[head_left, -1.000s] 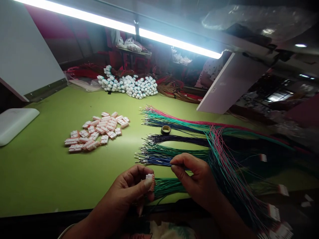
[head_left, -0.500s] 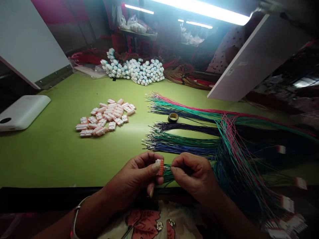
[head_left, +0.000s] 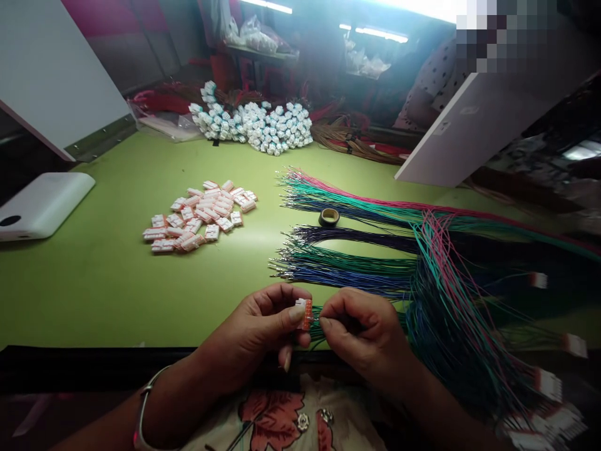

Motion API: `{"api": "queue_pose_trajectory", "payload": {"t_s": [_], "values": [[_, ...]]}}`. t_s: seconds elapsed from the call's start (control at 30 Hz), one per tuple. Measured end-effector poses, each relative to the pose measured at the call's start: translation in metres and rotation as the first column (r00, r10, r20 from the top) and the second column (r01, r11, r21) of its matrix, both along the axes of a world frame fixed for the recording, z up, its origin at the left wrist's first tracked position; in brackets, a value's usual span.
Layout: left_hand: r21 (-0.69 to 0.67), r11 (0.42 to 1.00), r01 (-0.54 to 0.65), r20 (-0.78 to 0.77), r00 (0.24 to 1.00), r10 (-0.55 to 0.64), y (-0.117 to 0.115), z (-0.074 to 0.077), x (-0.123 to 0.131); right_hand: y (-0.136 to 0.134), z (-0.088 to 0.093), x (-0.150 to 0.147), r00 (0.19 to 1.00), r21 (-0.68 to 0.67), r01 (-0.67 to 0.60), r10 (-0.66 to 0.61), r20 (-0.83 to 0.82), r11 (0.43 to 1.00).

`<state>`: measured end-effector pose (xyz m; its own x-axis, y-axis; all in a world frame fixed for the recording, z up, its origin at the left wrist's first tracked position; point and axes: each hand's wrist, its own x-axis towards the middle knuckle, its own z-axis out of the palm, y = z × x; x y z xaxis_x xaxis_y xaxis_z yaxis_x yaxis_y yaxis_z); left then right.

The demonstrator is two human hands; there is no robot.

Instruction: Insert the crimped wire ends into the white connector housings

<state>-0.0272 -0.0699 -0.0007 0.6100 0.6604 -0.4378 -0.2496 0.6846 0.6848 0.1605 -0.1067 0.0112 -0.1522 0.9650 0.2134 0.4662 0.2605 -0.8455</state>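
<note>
Between the thumb and fingers of my left hand is a small white and orange connector housing, its orange face turned right. My right hand pinches a thin wire whose metal terminal points at that orange face; whether the tip sits inside a hole I cannot tell. Green wires pass behind both hands. Beyond them lie bundles of blue wires, green wires and dark wires, with bare terminals at their left ends.
Loose connector housings form a pile on the green table. White connectors are heaped at the back. A tape roll lies among the wires, and a white device stands left. Finished-looking wired connectors hang at right. Behind the panel is another person.
My right hand has come slightly closer to the connector housing, and the gap between them is smaller. The whole view has shifted a little.
</note>
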Motion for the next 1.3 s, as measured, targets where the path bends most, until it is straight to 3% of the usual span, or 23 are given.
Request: {"api": "queue_pose_trajectory", "payload": {"t_s": [0.27, 0.6, 0.73, 0.97, 1.3], "values": [[0.004, 0.999, -0.034, -0.025, 0.999, 0.034, 0.000, 0.003, 0.001, -0.003, -0.005, -0.001, 0.987, 0.170, -0.020, -0.008, 0.162, 0.985], [-0.019, 1.000, -0.015, -0.062, 0.998, 0.013, -0.002, 0.003, 0.001, -0.007, -0.010, 0.000, 0.944, 0.327, -0.161, 0.049, 0.326, 0.931], [0.002, 1.000, 0.013, -0.066, 0.998, -0.013, -0.003, 0.001, 0.002, -0.007, -0.010, -0.001, 0.937, 0.344, -0.205, 0.083, 0.338, 0.916], [0.015, 1.000, -0.002, -0.048, 0.999, 0.003, -0.003, 0.001, 0.001, -0.006, -0.012, -0.001, 0.969, 0.251, -0.152, 0.093, 0.231, 0.956], [0.052, 0.999, 0.001, -0.088, 0.996, 0.004, -0.005, 0.001, 0.003, -0.008, -0.017, -0.006, 0.967, 0.310, -0.158, 0.084, 0.240, 0.937]]}}
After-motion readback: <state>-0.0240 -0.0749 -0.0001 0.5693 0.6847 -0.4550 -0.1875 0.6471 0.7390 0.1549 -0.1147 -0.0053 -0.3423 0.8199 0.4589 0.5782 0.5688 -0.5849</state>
